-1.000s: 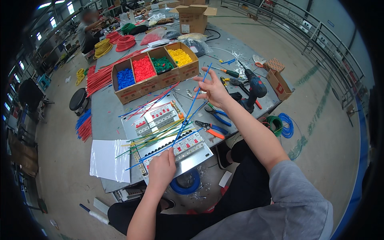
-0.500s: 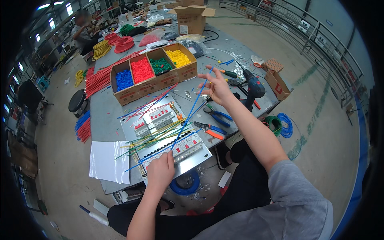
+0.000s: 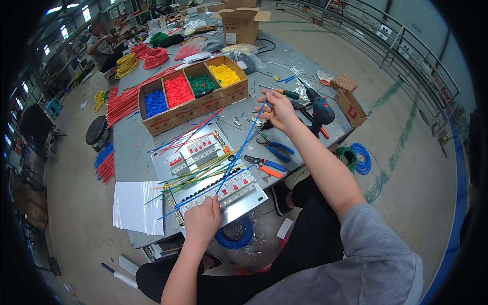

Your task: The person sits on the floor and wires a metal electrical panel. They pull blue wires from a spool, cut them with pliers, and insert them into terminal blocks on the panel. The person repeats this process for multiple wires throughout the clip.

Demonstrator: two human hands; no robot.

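A blue wire [image 3: 242, 148] runs slanting over a metal mounting plate [image 3: 246, 203] that carries rows of circuit breakers [image 3: 235, 189]. My left hand [image 3: 202, 219] is closed on the wire's lower end, at the plate's near edge. Farther off to the right, my right hand [image 3: 279, 113] has its thumb and fingertips at the wire's upper end, the other fingers loosely curled. Beneath the wire, several green and yellow wires [image 3: 195, 177] lie across the plate, along with another blue one. Orange-and-blue wire strippers [image 3: 265, 165] and blue-handled pliers [image 3: 276, 149] rest right of the plate.
Beyond the plate stands a divided cardboard box [image 3: 195, 104] of blue, red, green and yellow small parts. A cordless drill [image 3: 321, 109] and a screwdriver [image 3: 288, 93] lie past my right hand. A white sheet [image 3: 137, 208] is at the left; a blue wire coil [image 3: 235, 236] sits below the table.
My right hand has come down slightly, and its fingers have drawn in around the upper end of the blue wire. My left hand keeps its grip, almost unmoved.
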